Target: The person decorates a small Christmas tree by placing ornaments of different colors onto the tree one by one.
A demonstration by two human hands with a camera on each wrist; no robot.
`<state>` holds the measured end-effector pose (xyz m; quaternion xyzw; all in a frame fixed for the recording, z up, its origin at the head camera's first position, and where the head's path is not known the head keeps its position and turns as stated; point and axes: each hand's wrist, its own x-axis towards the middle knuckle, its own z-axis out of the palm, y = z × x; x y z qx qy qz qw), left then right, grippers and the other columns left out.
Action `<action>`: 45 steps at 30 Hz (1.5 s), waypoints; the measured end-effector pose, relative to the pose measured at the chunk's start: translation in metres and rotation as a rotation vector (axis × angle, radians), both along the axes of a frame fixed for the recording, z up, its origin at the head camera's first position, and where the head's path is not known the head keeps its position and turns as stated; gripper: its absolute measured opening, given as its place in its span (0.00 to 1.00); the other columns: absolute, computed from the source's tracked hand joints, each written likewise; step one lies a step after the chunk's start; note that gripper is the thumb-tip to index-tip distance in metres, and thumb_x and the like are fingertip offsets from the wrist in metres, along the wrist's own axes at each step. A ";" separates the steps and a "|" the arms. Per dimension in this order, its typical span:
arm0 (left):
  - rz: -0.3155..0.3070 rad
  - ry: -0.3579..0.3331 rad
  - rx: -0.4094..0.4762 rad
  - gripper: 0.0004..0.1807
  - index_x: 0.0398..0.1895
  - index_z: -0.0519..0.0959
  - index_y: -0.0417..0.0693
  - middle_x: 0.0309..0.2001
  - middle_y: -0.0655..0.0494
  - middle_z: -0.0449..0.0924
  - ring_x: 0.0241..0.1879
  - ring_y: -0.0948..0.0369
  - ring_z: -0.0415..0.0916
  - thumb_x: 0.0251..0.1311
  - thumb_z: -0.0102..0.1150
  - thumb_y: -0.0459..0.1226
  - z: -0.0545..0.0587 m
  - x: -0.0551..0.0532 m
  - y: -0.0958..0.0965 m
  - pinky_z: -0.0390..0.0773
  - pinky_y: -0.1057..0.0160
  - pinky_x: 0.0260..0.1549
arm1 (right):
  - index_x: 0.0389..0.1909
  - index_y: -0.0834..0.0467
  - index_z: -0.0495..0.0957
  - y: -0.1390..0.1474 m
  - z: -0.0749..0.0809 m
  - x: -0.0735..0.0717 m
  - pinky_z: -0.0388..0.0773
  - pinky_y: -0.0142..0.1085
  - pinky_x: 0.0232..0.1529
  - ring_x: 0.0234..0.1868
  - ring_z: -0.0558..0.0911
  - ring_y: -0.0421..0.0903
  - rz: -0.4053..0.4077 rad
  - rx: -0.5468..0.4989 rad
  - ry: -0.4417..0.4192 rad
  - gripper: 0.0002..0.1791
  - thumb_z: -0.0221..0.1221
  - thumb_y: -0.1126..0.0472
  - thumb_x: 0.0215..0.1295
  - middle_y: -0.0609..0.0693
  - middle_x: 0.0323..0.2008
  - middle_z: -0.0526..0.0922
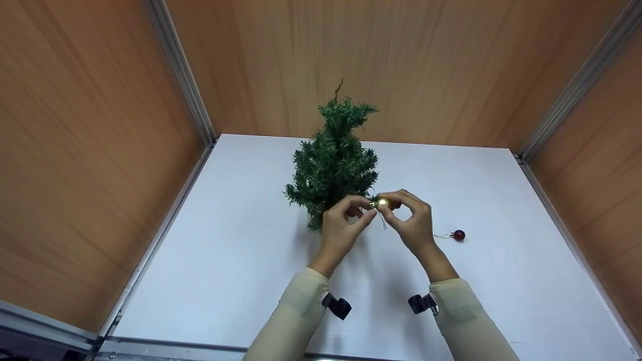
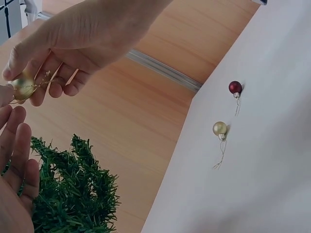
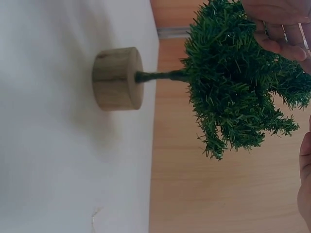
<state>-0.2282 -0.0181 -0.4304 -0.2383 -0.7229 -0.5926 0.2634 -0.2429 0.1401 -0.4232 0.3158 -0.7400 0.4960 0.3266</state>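
In the head view, my right hand [image 1: 414, 220] pinches a small gold Christmas ball [image 1: 383, 202] between thumb and forefinger. My left hand [image 1: 343, 225] meets it from the other side, thumb and forefinger closing at the ball's cap. A thin hanging loop dangles below the fingers. The left wrist view shows the gold ball [image 2: 23, 87] with gold cord across it and the right hand [image 2: 92, 43] around it. Just behind the hands stands a small green artificial Christmas tree [image 1: 333, 160], whose branches come close to the fingertips.
A dark red ball [image 1: 458, 235] with a cord lies on the white table [image 1: 241, 260], right of the hands. Beside it lies another gold ball [image 2: 219, 128], hidden in the head view. The tree stands on a round wooden base [image 3: 116, 79]. Wood-grain panels [image 1: 401, 65] enclose the table.
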 end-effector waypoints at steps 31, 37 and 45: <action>0.014 -0.006 0.024 0.04 0.32 0.78 0.41 0.30 0.54 0.79 0.26 0.59 0.73 0.52 0.61 0.30 0.003 0.002 -0.002 0.72 0.61 0.24 | 0.37 0.64 0.81 0.000 -0.004 0.001 0.73 0.38 0.29 0.28 0.75 0.42 0.001 -0.016 0.019 0.11 0.61 0.73 0.49 0.50 0.27 0.80; 0.017 -0.025 0.035 0.02 0.30 0.78 0.41 0.29 0.54 0.78 0.25 0.59 0.72 0.53 0.60 0.30 0.002 0.001 -0.003 0.72 0.58 0.22 | 0.37 0.65 0.80 0.000 -0.004 0.002 0.72 0.37 0.30 0.27 0.74 0.42 -0.007 -0.021 0.001 0.11 0.61 0.73 0.49 0.50 0.27 0.80; 0.026 -0.028 0.050 0.02 0.30 0.78 0.41 0.28 0.54 0.78 0.25 0.58 0.73 0.53 0.60 0.30 0.004 0.002 -0.003 0.72 0.61 0.21 | 0.36 0.64 0.80 0.000 -0.007 0.003 0.72 0.36 0.30 0.27 0.74 0.42 -0.015 -0.026 -0.019 0.11 0.62 0.73 0.49 0.49 0.26 0.80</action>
